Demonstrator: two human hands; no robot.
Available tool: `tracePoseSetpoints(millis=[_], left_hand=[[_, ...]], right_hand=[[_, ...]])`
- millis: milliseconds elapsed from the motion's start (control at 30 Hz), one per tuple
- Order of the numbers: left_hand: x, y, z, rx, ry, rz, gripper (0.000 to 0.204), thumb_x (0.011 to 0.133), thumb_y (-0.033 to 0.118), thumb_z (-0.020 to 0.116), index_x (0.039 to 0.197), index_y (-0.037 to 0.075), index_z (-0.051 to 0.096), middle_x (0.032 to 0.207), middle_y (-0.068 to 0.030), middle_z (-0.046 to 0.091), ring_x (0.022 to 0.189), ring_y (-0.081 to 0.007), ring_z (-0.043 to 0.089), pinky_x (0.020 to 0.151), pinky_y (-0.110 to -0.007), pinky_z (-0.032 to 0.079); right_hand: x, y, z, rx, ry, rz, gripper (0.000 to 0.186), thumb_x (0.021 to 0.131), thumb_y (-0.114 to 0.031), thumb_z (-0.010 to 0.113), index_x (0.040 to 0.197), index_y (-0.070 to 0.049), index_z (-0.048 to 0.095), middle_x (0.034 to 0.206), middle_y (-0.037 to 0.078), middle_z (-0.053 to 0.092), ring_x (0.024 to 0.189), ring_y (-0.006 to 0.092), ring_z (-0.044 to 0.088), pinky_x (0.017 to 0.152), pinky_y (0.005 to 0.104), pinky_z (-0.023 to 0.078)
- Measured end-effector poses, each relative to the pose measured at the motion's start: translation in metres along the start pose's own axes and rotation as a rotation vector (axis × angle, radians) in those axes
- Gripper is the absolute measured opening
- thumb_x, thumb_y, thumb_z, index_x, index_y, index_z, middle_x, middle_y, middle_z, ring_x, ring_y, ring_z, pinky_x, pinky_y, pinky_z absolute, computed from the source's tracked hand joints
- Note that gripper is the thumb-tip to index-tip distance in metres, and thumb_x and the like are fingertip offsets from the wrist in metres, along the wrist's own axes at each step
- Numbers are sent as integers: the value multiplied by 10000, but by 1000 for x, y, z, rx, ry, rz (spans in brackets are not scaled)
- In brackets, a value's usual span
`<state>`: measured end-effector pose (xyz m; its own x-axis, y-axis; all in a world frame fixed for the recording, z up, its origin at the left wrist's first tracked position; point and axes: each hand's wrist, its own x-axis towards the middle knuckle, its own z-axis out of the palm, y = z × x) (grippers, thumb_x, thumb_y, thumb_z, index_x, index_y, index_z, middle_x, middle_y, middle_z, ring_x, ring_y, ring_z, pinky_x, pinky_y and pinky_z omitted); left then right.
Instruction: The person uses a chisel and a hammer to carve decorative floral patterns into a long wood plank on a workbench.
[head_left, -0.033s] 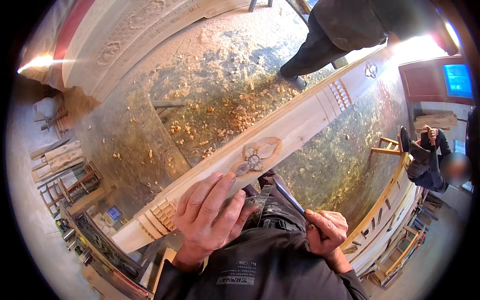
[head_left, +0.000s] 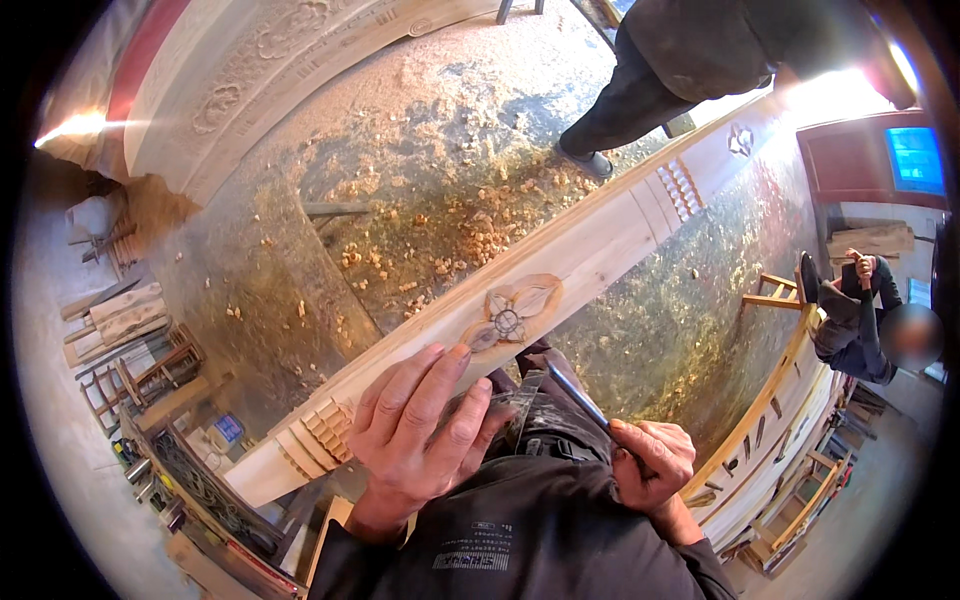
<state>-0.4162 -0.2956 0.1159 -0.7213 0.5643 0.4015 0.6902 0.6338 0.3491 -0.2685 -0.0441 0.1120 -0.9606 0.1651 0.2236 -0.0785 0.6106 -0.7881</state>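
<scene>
A long pale wooden board (head_left: 600, 250) runs diagonally across my front, with carved bead rows, a cut-out motif near the far end and a carved flower (head_left: 508, 322) outlined in its middle. My left hand (head_left: 425, 425) has its fingers spread at the board's near edge, just below the flower, with nothing visibly in it; whether the fingertips touch is unclear. My right hand (head_left: 650, 465) grips a slim metal carving tool (head_left: 570, 385), pointed up-left below the board, over my dark clothing.
A standing person (head_left: 665, 65) is beyond the board; another (head_left: 850, 330) sits at the right beside a wooden bench (head_left: 745, 440) with tools. A large carved panel (head_left: 230, 90) is at upper left. Stacked wood (head_left: 120, 320) lines the left. Shavings cover the floor (head_left: 400, 200).
</scene>
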Motion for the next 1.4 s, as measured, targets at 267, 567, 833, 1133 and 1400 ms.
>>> tracePoseSetpoints(millis=[267, 567, 833, 1133, 1400], left_hand=[[-3, 2, 4, -3, 44, 280, 286, 923, 184, 760, 1198, 163, 837, 870, 38, 632, 744, -125, 589, 649, -273, 467], [6, 5, 22, 35, 72, 296, 340, 926, 138, 748, 1254, 72, 808, 829, 15, 624, 638, -97, 527, 557, -258, 393], [13, 6, 34, 36, 77, 283, 361, 908, 124, 718, 1252, 69, 812, 831, 18, 617, 627, -96, 511, 535, -266, 363], [16, 8, 36, 67, 13, 243, 416, 887, 128, 697, 1284, 79, 812, 763, 38, 487, 599, -100, 430, 520, -279, 339], [17, 7, 42, 97, 72, 241, 414, 882, 111, 710, 1281, 70, 815, 728, 46, 463, 574, -95, 408, 497, -275, 322]], right_hand=[[12, -22, -6, 437, -265, 262, 457, 732, 86, 712, 1174, 33, 813, 686, 79, 683, 545, 202, 656, 538, 326, 503], [25, -33, -18, 398, -162, 202, 354, 803, 56, 758, 1154, 88, 784, 811, 112, 801, 723, 216, 809, 705, 309, 640], [39, -28, -29, 830, -42, 786, 281, 933, 58, 603, 1153, 150, 752, 870, 166, 776, 694, 205, 757, 612, 303, 617], [56, -19, -31, 764, -85, 776, 256, 998, -57, 656, 1144, 119, 773, 828, 133, 767, 648, 173, 742, 571, 269, 583], [78, -26, -36, 658, -126, 819, 278, 927, -7, 593, 1071, 105, 803, 800, 123, 761, 650, 151, 740, 587, 264, 599]])
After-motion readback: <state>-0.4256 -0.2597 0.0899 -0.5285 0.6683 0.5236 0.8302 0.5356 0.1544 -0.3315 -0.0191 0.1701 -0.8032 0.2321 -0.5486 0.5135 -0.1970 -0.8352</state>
